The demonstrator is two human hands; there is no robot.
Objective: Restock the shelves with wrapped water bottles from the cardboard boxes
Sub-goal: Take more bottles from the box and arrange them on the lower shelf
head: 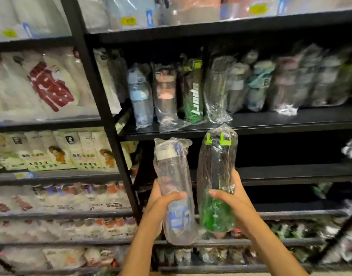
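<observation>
At lower centre of the frame, the left hand [161, 198] grips a clear plastic-wrapped bottle with a white cap [176, 188], and the right hand [232, 196] grips a dark plastic-wrapped bottle with green clips [217, 180]. Both stand upright, just below the black metal shelf [270, 120] that already carries a row of wrapped bottles. This looks like the placing step: next, lift each one into the bare front strip at centre right.

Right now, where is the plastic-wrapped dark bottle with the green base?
In the head view, the plastic-wrapped dark bottle with the green base is held upright in the right hand, just right of the wrapped clear bottle in the left hand, below the black shelf.
</observation>
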